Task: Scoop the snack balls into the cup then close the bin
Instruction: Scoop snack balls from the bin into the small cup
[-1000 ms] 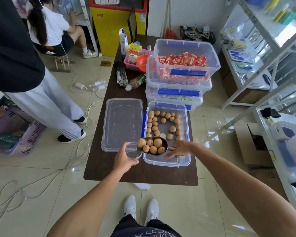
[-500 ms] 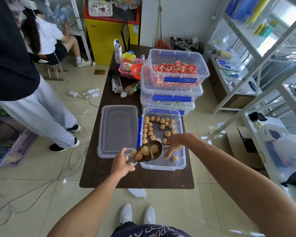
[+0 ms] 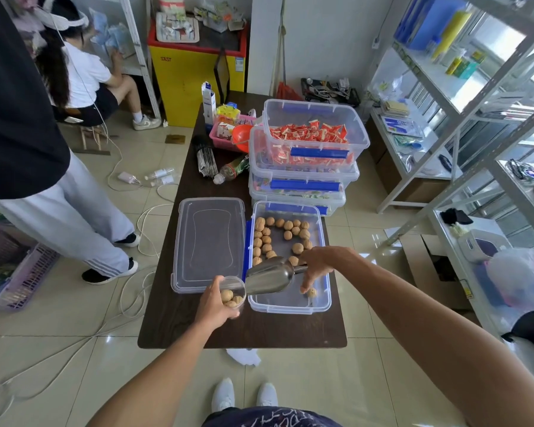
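Cup [image 3: 233, 291]: clear plastic, round, a few tan balls inside; left hand [image 3: 214, 304] fingers wrapped around it, at the bin's near-left corner.
Scoop [image 3: 270, 276]: smooth steel, tilted, mouth at the cup rim; right hand [image 3: 318, 264] fingers clamped on its handle.
Snack balls [image 3: 287, 232]: tan, wrinkled, at the far end of the bin.
Bin [image 3: 290, 306]: clear rectangular plastic, open.
Lid [image 3: 209, 241]: flat, left of bin.

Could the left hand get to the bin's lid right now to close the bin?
Probably not yet. The lid lies bare beside the open bin, but the left hand holds the cup, which the scoop tips into.
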